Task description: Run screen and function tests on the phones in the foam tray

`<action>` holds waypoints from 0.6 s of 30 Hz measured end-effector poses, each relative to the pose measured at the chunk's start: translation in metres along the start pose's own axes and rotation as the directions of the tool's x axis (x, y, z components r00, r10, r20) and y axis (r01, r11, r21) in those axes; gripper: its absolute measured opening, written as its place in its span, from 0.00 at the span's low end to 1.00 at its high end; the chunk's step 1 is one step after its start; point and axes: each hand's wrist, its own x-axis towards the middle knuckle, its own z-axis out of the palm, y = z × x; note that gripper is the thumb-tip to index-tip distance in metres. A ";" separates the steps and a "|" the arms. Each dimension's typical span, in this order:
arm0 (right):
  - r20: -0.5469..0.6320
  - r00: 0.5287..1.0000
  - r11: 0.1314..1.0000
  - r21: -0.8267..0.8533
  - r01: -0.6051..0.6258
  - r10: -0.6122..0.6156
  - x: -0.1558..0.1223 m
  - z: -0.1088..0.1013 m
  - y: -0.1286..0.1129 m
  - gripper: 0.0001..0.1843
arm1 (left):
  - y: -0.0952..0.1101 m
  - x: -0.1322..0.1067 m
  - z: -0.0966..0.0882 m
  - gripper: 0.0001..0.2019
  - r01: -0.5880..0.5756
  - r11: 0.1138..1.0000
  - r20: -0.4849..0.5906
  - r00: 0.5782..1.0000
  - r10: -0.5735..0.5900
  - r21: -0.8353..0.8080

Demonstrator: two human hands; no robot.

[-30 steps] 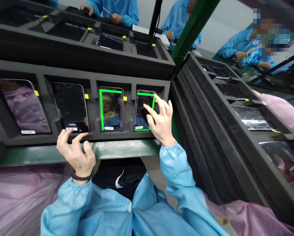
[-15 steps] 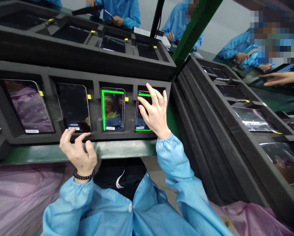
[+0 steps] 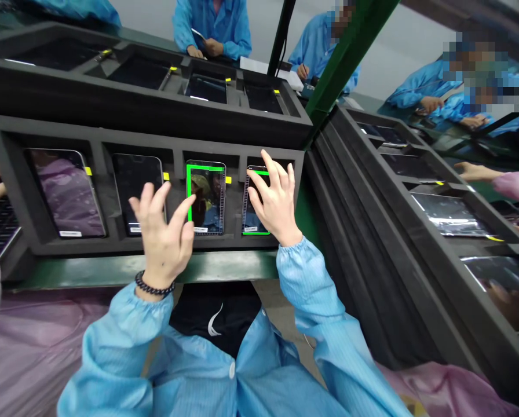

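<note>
A black foam rack (image 3: 112, 246) holds a row of phones in slots. My left hand (image 3: 163, 237) is raised with fingers spread, its thumb reaching to the left edge of the third phone (image 3: 207, 197), whose screen shows a green frame. It partly covers the dark second phone (image 3: 135, 185). My right hand (image 3: 273, 200) lies open with fingers fanned over the fourth phone (image 3: 251, 223), which also shows a green border. The first phone (image 3: 66, 191) at the left reflects pink cloth. Neither hand holds anything.
A second foam rack (image 3: 155, 110) with more phones sits above. Another rack (image 3: 437, 231) runs along the right, with wrapped phones in it. People in blue coats work behind. Other people's hands in pink sleeves (image 3: 514, 185) reach in at the right and far left.
My left hand rose from the rack's lower edge and moved right, onto the second and third phones. My right hand stays on the fourth phone, fingers shifted slightly. The view drifted left.
</note>
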 end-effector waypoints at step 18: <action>-0.001 1.000 0.999 0.034 0.011 -0.011 0.009 -0.008 -0.002 0.17 | 0.016 0.070 0.032 0.22 -0.115 0.993 0.147 0.983 0.113 0.008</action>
